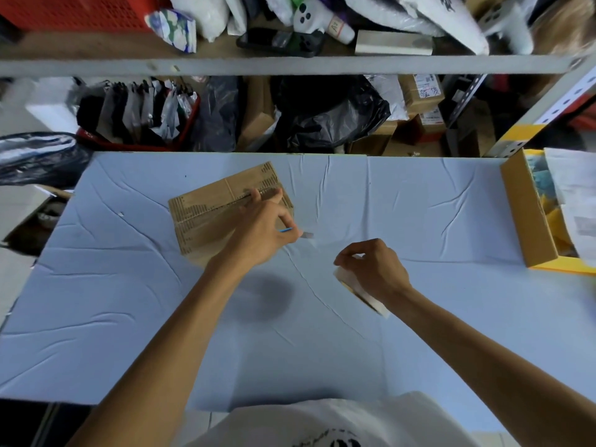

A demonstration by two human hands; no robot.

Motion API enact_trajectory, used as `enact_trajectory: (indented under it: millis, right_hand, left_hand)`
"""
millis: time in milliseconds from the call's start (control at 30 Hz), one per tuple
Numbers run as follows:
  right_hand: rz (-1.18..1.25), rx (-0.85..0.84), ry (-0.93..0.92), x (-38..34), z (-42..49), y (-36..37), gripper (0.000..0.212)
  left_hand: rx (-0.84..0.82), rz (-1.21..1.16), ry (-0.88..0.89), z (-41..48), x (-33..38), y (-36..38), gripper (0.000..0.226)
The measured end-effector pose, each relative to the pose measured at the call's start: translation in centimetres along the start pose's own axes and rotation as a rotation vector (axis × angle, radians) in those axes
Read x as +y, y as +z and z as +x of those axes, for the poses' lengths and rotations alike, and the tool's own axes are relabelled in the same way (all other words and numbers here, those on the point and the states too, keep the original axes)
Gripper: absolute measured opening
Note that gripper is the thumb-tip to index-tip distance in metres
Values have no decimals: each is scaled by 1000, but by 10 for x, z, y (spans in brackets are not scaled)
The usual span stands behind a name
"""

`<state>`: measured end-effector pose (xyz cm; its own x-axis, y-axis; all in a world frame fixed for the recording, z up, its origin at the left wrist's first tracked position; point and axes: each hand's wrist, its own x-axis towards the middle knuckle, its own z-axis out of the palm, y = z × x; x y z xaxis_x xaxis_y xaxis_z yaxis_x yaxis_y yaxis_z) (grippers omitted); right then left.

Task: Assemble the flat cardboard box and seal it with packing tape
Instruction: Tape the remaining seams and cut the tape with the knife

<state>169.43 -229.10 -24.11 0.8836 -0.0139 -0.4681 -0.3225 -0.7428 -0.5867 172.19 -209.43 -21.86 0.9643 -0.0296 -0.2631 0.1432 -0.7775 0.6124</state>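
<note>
Past our shirt [322, 424], our right hand [374, 269] grips the tape [362, 293], ready for sealing. Our left hand [258, 230], pinching a cutter [298, 233], steadies the flat box [206, 214].

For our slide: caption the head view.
Left hand holds thin blue tool over flat brown cardboard box; right hand grips pale tape roll.

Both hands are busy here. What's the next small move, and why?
Probably set the tape roll down: the cardboard box lies flat, the right hand grips the roll and the left hand holds a thin blue tool, so no hand is free to open it.
</note>
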Motion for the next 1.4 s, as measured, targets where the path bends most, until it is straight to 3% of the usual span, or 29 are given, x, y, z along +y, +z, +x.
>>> enact_trajectory:
  millis: [133, 300, 567, 700, 800, 1000, 1133, 1400]
  right_hand:
    - [-9, 3, -7, -1, -2, -1, 23]
    - [-14, 11, -9, -3, -3, -4, 24]
    - [-39, 11, -13, -6, -8, -3, 21]
    - [-34, 22, -15, -7, -11, -4, 18]
    - [-61, 24, -31, -8, -12, -5, 19]
    - [-88, 27, -51, -14, -12, -1, 19]
    - [-121, 18, -83, -19, -15, 5, 19]
    - [-96, 30, -63, -15, -15, -3, 19]
  left_hand:
    - [-9, -140, -12, 0, 1, 6, 25]
    - [-57, -183, -17, -5, 0, -13, 17]
    - [93, -155, 17, 9, 3, 7, 17]
    - [186, 122, 1, 9, 7, 21, 24]
    - [130, 226, 8, 7, 9, 27, 28]
    - [9, 355, -37, 13, 7, 26, 13]
    - [-23, 454, -86, 14, 15, 29, 41]
    - [-98, 605, -75, 18, 19, 19, 26]
